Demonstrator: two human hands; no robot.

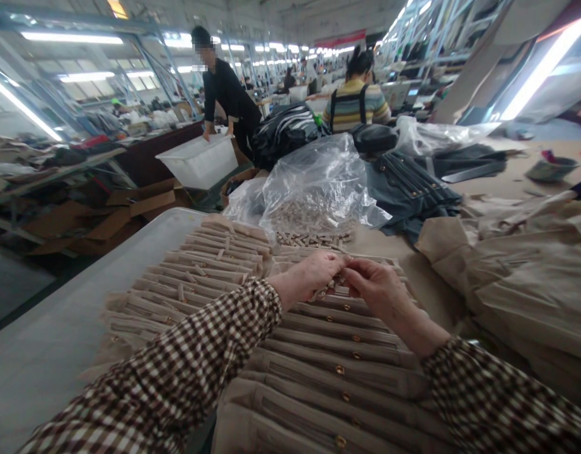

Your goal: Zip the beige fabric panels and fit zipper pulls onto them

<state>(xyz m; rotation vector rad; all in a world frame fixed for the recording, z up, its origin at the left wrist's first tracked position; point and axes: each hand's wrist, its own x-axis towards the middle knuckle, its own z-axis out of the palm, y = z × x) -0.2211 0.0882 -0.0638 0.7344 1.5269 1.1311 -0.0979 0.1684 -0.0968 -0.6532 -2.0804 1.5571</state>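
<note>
Both hands meet fingertip to fingertip, left hand (314,274) and right hand (373,287) pinched shut on a small tab (338,280) lying crosswise above the strips (328,353)

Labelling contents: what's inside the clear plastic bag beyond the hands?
The clear plastic bag holds a heap of small beige fabric strips, some spilling out at its mouth. Crinkled film hides how deep the heap goes.

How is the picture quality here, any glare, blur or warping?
Head view: ceiling strip lights blow out white; the clear plastic bag of small beige pieces shows glints; edges bend with wide-angle warp; left hand and right hand look slightly soft.
</note>
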